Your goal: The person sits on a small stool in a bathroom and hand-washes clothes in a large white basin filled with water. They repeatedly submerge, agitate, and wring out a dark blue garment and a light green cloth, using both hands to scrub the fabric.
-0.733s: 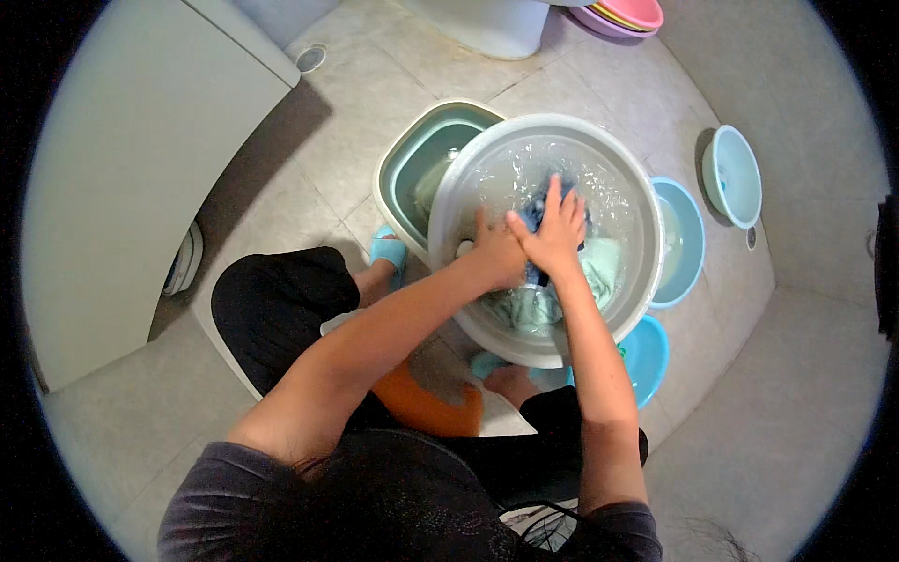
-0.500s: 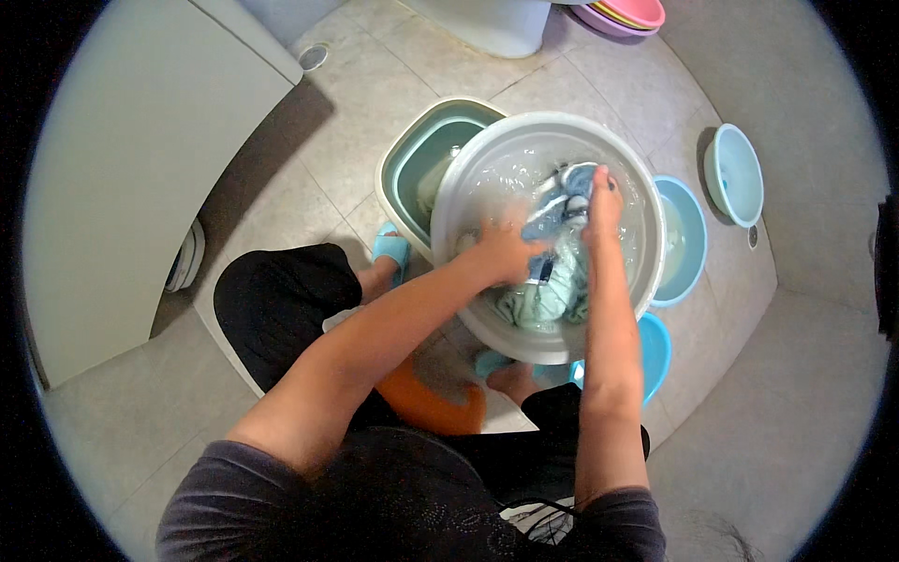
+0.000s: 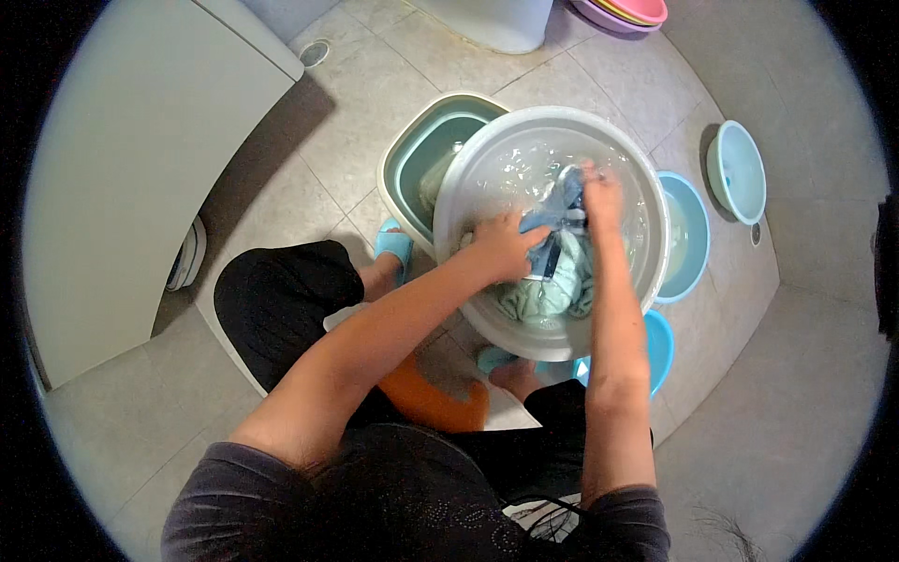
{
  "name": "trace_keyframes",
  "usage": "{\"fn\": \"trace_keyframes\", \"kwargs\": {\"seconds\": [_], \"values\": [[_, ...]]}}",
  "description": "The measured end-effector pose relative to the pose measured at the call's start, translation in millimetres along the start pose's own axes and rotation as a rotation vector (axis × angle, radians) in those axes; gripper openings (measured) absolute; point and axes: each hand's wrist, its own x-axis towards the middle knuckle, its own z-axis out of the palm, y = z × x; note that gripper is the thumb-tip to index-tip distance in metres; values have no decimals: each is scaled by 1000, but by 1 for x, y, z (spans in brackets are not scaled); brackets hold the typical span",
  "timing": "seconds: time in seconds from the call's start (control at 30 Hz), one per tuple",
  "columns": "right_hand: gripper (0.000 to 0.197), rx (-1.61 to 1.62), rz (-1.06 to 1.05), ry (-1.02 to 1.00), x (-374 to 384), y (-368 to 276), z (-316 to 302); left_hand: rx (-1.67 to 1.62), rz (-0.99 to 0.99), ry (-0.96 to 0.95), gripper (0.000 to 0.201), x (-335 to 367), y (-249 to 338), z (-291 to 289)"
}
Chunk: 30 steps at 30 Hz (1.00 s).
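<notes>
A large round whitish basin (image 3: 448, 178) of water stands before me, wet cloth lying in it. My left hand (image 3: 506, 248) is closed on the near-left part of a blue garment (image 3: 562, 217) with white and dark patches, its thumb over the fabric. At the garment's far right end, my right hand (image 3: 602, 199) grips it, somewhat blurred. The blue fabric stretches between both hands. Just nearer to me, a bunched pale green cloth (image 3: 548, 298) rests in the water. What lies under the hands is hidden.
A squarish green tub (image 3: 391, 173) with wet cloth stands left of the basin. Two blue basins (image 3: 695, 239) (image 3: 661, 351) sit partly beneath its right side. Another light blue basin (image 3: 740, 173) leans near the wall. Stacked coloured basins (image 3: 618, 17) lie at the back, beside a white pedestal (image 3: 501, 23).
The left hand has come to a grip on the blue garment from a blurred motion. The right hand has shifted slightly, and the fabric between them is drawn tighter.
</notes>
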Motion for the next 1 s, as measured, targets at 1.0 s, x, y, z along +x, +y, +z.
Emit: {"fn": "trace_keyframes", "kwargs": {"seconds": [1.0], "values": [[44, -362, -376, 130, -40, -12, 30, 85, 7, 59, 72, 5, 3, -3]]}}
